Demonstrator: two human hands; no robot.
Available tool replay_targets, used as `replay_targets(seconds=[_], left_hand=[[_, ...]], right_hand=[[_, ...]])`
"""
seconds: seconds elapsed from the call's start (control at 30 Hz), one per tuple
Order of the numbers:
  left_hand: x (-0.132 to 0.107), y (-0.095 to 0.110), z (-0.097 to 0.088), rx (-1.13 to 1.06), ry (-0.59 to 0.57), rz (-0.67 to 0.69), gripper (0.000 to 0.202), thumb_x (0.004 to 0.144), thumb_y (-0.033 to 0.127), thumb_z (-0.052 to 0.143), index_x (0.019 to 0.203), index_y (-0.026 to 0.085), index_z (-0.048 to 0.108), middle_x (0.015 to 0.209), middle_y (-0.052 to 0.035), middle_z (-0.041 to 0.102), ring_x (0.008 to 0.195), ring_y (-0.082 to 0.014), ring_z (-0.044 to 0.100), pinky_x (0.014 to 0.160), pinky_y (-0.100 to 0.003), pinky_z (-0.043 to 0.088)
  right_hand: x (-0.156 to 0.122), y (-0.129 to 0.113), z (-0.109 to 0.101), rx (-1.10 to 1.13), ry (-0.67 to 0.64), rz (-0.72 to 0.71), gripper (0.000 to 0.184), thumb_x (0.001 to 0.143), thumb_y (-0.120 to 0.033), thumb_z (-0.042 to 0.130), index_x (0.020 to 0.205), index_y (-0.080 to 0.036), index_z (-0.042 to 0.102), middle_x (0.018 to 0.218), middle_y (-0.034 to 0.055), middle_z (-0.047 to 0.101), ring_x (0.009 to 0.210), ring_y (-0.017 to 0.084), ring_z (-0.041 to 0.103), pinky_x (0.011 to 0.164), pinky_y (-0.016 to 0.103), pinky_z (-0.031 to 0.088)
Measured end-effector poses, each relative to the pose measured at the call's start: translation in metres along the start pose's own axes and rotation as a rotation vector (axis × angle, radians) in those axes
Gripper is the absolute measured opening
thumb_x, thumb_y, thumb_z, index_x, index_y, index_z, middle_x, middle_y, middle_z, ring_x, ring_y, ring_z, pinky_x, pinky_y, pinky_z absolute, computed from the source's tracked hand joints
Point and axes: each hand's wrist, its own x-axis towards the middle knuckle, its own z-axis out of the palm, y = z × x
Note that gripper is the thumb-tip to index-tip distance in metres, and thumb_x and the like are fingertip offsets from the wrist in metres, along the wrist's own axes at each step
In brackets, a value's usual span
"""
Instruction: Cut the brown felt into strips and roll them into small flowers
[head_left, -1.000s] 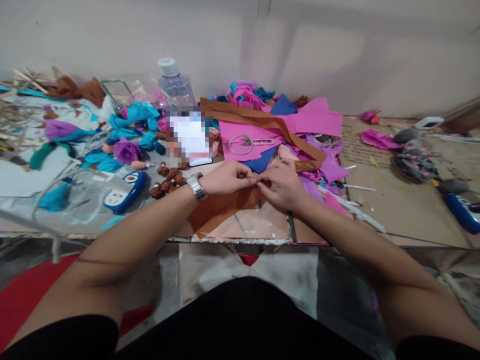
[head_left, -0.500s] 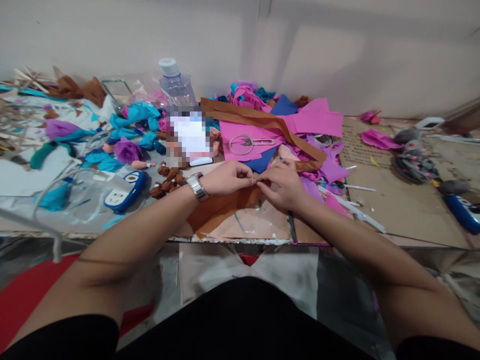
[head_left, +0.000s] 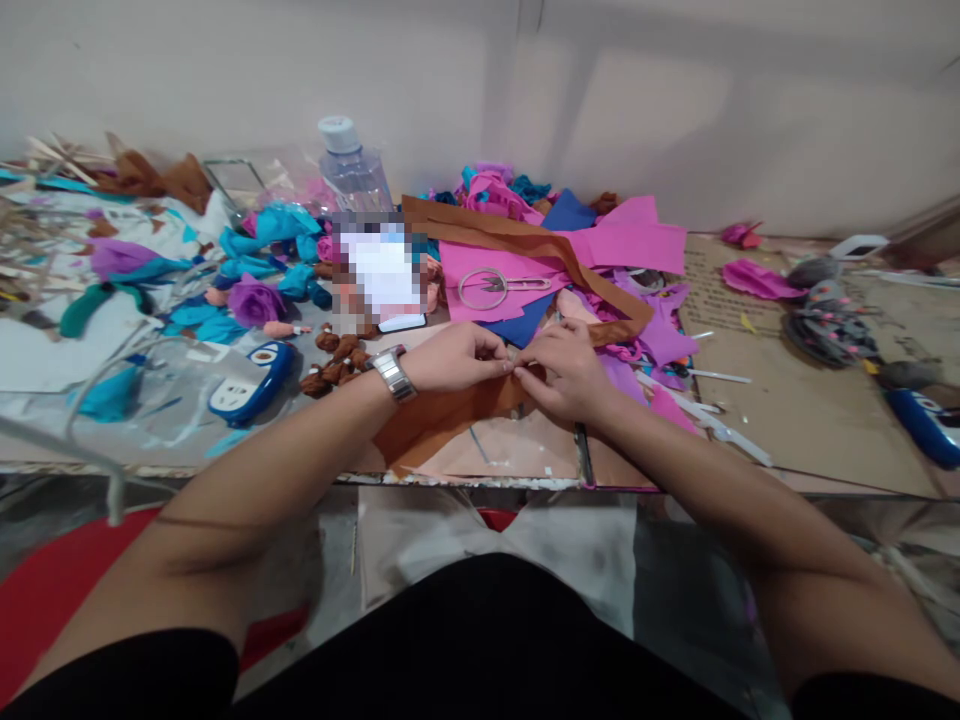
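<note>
My left hand (head_left: 474,357), with a metal watch on the wrist, is closed in a pinch at the middle of the table. Its fingertips meet those of my right hand (head_left: 566,370), which is closed too, fingers bent. Brown crepe paper (head_left: 442,418) lies under both hands and runs up to the pinched fingertips. A tiny pale bit shows between the fingers, too small to name. Just beyond the hands, small thread snips (head_left: 491,287) rest on pink crepe paper (head_left: 469,258). A long brown strip (head_left: 517,232) crosses the pink sheets.
Left of my hands lie brown tied bundles (head_left: 341,360), a blue-and-white power strip (head_left: 251,382) and a phone (head_left: 403,322). A capped plastic bottle (head_left: 356,180) stands behind. Purple and blue paper flowers (head_left: 255,300) crowd the left. Cardboard (head_left: 757,390) covers the right side, with white sticks (head_left: 731,435) nearby.
The fingertips of both hands have shifted slightly toward me and pressed closer together, and a little more brown paper shows beneath them. Everything else has stayed put.
</note>
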Motion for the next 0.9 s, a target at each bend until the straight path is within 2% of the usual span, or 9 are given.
replay_targets(seconds=[0.63,0.9], left_hand=[[-0.001,0.006,0.001,-0.009,-0.014,0.045,0.033,0.095,0.045,0.063,0.086,0.016,0.072,0.078,0.0005,0.067,0.072,-0.0128,0.053,0.073,-0.026,0.041],[-0.007,0.023,0.002,0.206,0.103,0.062,0.026,0.096,0.037,0.061,0.087,0.017,0.075,0.07,0.001,0.067,0.061,-0.0114,0.05,0.063,-0.026,0.033]], right_hand=[[0.001,-0.003,-0.001,0.077,-0.067,0.04,0.011,0.097,-0.026,0.058,0.088,-0.023,0.062,0.087,0.0022,0.074,0.091,0.022,0.065,0.1,0.048,0.031],[0.001,-0.004,0.0,0.059,-0.074,0.094,0.009,0.097,-0.026,0.058,0.09,-0.023,0.061,0.089,0.003,0.075,0.101,0.025,0.064,0.101,0.049,0.028]])
